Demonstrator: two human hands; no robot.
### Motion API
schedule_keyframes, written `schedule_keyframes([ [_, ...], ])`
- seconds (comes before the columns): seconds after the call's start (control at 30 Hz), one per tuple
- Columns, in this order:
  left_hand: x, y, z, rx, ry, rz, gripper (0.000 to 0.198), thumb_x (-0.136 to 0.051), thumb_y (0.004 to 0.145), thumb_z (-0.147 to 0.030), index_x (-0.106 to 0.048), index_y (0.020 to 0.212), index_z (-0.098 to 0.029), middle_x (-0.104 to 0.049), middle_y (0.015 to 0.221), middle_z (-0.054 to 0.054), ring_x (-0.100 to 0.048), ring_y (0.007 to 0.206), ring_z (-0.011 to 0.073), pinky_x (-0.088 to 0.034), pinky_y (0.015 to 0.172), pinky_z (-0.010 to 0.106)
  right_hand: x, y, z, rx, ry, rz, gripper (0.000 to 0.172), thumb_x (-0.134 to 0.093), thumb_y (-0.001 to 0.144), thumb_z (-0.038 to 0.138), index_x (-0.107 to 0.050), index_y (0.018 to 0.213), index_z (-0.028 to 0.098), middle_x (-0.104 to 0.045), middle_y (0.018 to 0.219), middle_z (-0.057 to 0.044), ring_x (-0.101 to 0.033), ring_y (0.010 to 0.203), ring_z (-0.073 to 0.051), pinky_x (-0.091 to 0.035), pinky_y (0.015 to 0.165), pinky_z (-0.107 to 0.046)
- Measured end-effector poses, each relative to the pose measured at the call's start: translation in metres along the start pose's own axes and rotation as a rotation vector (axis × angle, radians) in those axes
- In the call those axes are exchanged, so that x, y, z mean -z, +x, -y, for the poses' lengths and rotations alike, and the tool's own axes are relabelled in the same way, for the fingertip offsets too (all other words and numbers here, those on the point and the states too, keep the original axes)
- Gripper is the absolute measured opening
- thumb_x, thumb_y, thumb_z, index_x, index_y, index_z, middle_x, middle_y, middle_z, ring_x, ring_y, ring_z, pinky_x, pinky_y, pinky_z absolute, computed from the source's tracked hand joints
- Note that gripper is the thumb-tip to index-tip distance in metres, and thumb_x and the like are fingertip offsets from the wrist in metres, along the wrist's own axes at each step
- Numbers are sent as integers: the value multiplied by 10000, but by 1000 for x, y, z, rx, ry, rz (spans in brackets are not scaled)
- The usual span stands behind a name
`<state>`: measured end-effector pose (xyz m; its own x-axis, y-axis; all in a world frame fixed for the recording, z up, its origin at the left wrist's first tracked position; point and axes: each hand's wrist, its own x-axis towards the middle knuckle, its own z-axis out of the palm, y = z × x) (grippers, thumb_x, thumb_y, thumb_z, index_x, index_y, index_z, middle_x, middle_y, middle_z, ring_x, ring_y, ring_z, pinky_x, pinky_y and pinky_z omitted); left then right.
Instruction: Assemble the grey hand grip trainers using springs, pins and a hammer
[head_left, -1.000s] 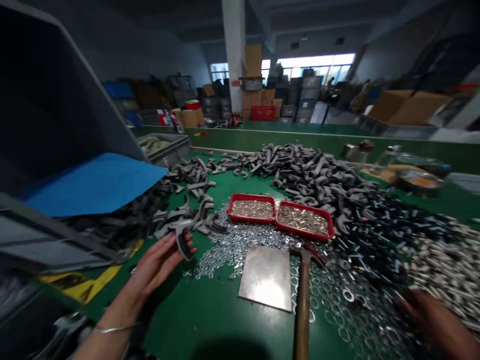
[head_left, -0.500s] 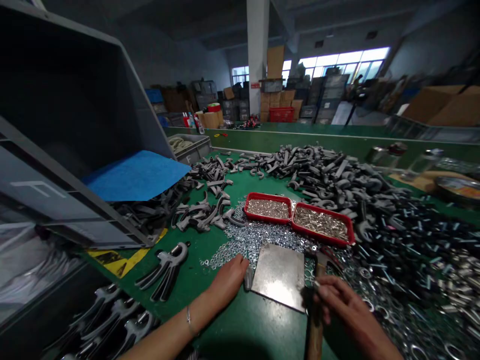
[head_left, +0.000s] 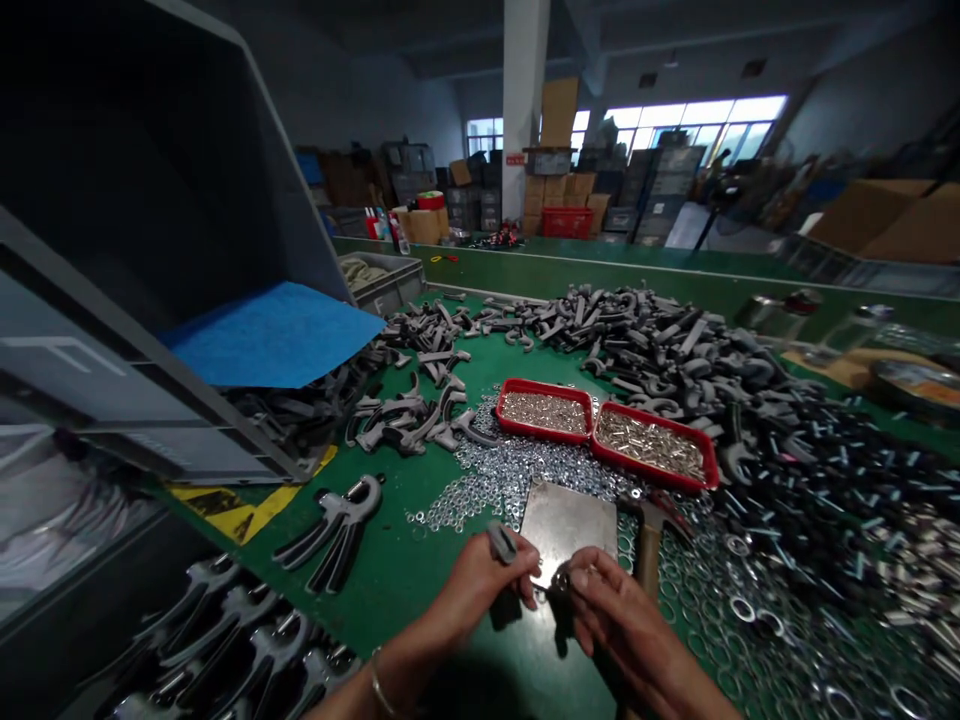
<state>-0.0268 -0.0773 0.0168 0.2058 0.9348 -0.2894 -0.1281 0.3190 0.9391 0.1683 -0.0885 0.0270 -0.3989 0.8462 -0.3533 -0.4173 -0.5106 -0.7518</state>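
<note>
Both hands meet just over the near edge of a square metal plate point(head_left: 574, 520). My left hand point(head_left: 480, 580) is closed on a grey plastic part point(head_left: 502, 542), whose rounded end sticks up above the thumb; the rest is hidden in the fingers. My right hand point(head_left: 626, 615) pinches a small dark piece point(head_left: 559, 580), too blurred to name, close to the left fingertips. A hammer point(head_left: 650, 545) with a wooden handle lies beside the plate, partly under my right hand. Loose nuts point(head_left: 450, 507) and metal rings point(head_left: 694, 625) surround the plate.
Two red trays point(head_left: 544, 437) of small metal pins stand behind the plate. Grey handle parts point(head_left: 637, 330) are heaped beyond them, and black parts with metal rods point(head_left: 810, 480) at right. Assembled spring clamps point(head_left: 337, 530) lie left, near a large tilted grey crate point(head_left: 172, 440).
My left hand has lifted off the table with the grey part and moved right. My right hand has moved left from above the hammer with the dark piece, bringing the hands together.
</note>
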Motion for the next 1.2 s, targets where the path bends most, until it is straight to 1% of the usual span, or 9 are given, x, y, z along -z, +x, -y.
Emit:
schedule_keyframes([
  [0.13, -20, -1, 9, 13, -129, 6, 363, -709, 810, -483, -634, 840, -129, -659, 586, 28, -633, 512, 143, -430, 528, 224, -8, 1, 0, 26, -70, 32, 260, -702, 859, 422, -566, 833, 202, -469, 607, 66, -390, 497, -83, -396, 427, -184],
  [0.33, -29, -5, 23, 10, -274, -9, 361, -727, 808, -470, -630, 830, -123, -671, 675, 37, -603, 522, 120, -437, 536, 227, 2, 8, -6, -19, -9, 7, 271, -696, 866, 424, -573, 830, 186, -587, 732, 3, -522, 555, -90, -396, 441, -175],
  [0.53, -36, -6, 35, 24, -305, -141, 358, -726, 816, -466, -614, 820, -127, -571, 597, -21, -506, 503, 81, -380, 521, 205, 5, 5, -5, -28, 2, -2, 258, -718, 857, 400, -578, 819, 187, -416, 592, 79, -342, 467, -54, -388, 420, -175],
  [0.7, -43, -3, 38, 25, -367, -136, 354, -755, 792, -454, -592, 812, -141, -535, 579, -38, -481, 506, 79, -352, 512, 205, 10, 4, -2, -51, 19, 1, 246, -721, 860, 369, -586, 797, 173, -427, 597, 74, -333, 462, -47, -380, 407, -169],
  [0.9, -42, -3, 41, 15, -325, -82, 340, -715, 810, -460, -603, 804, -139, -536, 585, -29, -463, 511, 84, -358, 533, 221, 22, 7, -8, -226, 213, -6, 269, -822, 769, 313, -633, 863, 147, -504, 675, 52, -403, 509, -16, -377, 485, -132],
  [1.0, -25, -3, 30, 36, -47, -28, 266, -746, 758, -350, -622, 862, -139, -566, 637, -19, -503, 585, 105, -382, 588, 228, 27, 7, -2, -61, -80, -29, 267, -771, 806, 388, -650, 906, 172, -536, 663, 52, -428, 493, -42, -388, 483, -172],
  [1.07, -11, -2, 17, 20, 85, 27, 355, -774, 675, -222, -622, 987, -147, -605, 782, -1, -552, 724, 127, -405, 673, 230, 32, 6, 7, 82, -362, -77, 268, -754, 809, 410, -658, 921, 187, -610, 741, 22, -517, 571, -85, -429, 537, -211],
  [1.13, 1, -2, 6, 7, 99, 99, 484, -735, 677, -175, -576, 1134, -173, -597, 887, 0, -554, 781, 128, -404, 695, 227, 36, 4, 19, 157, -567, -121, 270, -740, 808, 422, -653, 929, 197, -647, 796, 5, -570, 659, -128, -454, 596, -244],
  [1.2, 6, 0, 0, 11, 64, 151, 490, -644, 755, -193, -513, 1228, -194, -576, 878, -9, -537, 707, 113, -392, 640, 227, 38, 0, 29, 184, -664, -160, 267, -703, 832, 437, -636, 949, 207, -642, 756, 14, -580, 671, -146, -457, 614, -263],
])
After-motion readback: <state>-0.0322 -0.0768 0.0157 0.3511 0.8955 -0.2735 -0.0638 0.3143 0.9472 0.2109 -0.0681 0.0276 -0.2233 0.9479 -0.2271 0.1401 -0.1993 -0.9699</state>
